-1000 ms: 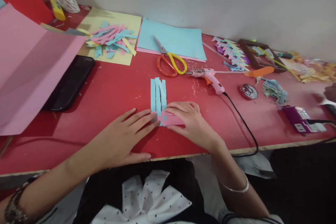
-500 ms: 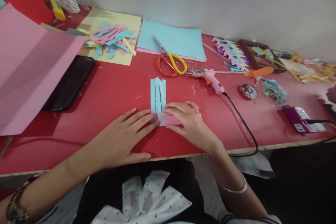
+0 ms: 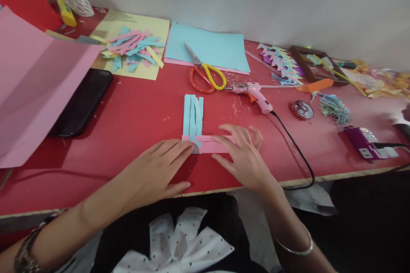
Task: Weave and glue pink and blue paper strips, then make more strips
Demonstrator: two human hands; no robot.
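Blue paper strips (image 3: 192, 113) lie upright side by side on the red table, pointing toward the wall. Pink paper strips (image 3: 213, 146) cross their near ends and run to the right, making an L shape. My left hand (image 3: 160, 164) lies flat with fingers stretched, its fingertips resting on the crossing at the left end. My right hand (image 3: 245, 153) hovers over or lightly touches the pink strips further right, fingers apart and curved. Its fingers hide the right ends of the pink strips. Neither hand grips anything.
Behind the strips lie scissors (image 3: 205, 72) and a pink glue gun (image 3: 253, 92) with a black cord. Cut strips (image 3: 136, 47) lie on a yellow sheet. A black phone (image 3: 83, 102) is partly under a pink sheet (image 3: 35, 85). A purple power adapter (image 3: 365, 143) sits right.
My right hand has slid right along the pink strips, away from the crossing, with its fingers spreading. My left fingers have drawn closer together, staying on the left end.
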